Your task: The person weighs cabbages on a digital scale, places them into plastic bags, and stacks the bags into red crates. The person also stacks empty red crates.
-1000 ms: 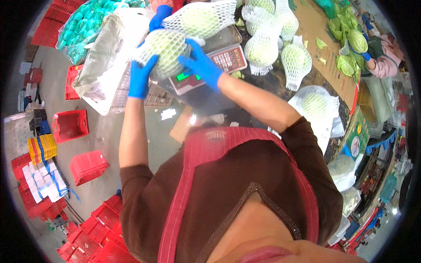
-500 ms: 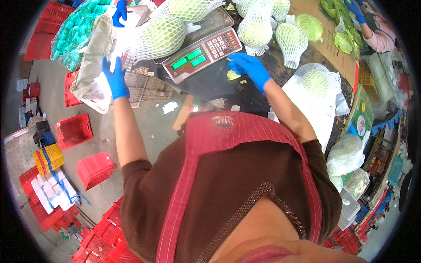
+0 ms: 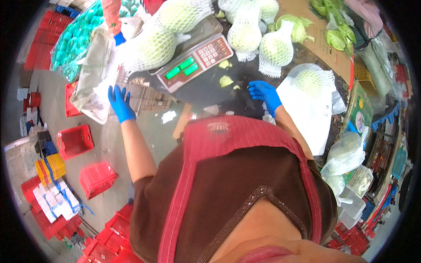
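Note:
My left hand [image 3: 121, 105], in a blue glove, is raised beside the pale sacking and white tray edge, fingers apart and empty. My right hand [image 3: 265, 96], also blue-gloved, is over the dark tabletop with its fingers stretched out, holding nothing. Left of it lie pale green leaf scraps [image 3: 226, 81]. Between and beyond my hands is a digital scale [image 3: 193, 65] with a lit green display. Two round green cabbages in white foam nets, one of them the nearer cabbage [image 3: 157, 49], rest at the scale's platform. More netted cabbages [image 3: 276, 49] stand to the right.
A co-worker's blue-gloved hand [image 3: 119, 38] reaches in at the upper left. At right, a netted cabbage [image 3: 308, 82] lies on a white sheet [image 3: 307, 118]. Loose leaves [image 3: 337, 39] sit on cardboard. Red crates [image 3: 75, 141] stand on the floor at left, near a teal-filled bag [image 3: 72, 55].
My right hand has moved right and toward me, away from the leaf scraps. My left hand has shifted slightly toward me. At upper left, the co-worker's sleeve reaches farther into view.

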The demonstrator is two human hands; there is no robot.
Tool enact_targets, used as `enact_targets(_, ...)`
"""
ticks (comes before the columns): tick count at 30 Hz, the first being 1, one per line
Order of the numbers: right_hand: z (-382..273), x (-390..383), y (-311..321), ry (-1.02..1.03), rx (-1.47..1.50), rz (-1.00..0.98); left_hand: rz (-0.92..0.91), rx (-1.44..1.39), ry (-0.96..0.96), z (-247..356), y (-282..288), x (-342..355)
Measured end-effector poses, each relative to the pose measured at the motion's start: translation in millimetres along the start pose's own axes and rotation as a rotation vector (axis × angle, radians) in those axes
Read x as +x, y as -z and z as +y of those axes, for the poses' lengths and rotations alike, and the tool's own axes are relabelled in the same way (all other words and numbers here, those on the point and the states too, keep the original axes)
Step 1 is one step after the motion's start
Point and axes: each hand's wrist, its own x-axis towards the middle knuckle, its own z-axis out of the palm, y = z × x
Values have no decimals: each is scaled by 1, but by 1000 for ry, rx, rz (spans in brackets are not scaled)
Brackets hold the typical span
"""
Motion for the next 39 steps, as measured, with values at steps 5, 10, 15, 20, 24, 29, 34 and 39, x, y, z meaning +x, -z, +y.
enact_targets(5,-72,71,-82,38,259,-445,-224,94,-58,6,-45,34)
enact_targets(10,-122,152,-210,107,-15,-382,-445,92,199,10,-111,73)
enact_targets(15,-113,144,-211,304,-166,-313,-580,180,-69,27,-112,29)
enact_targets(20,-72,76,-113,738,-272,-2,-788,449,-322,17,-144,-64)
enact_targets(24,-72,56,-9,618,-398,87,-1024,179,161,-28,-216,-107)
enact_targets(29,-96,42,90,528,-914,143,-1685,765,-44,-27,-307,-94)
enact_targets(34,-163,137,208,519,-334,850,-1390,-36,33,-10,-473,-98)
enact_targets(39,-156,194,239,-119,378,425,-1344,380,289,-56,-587,-108)
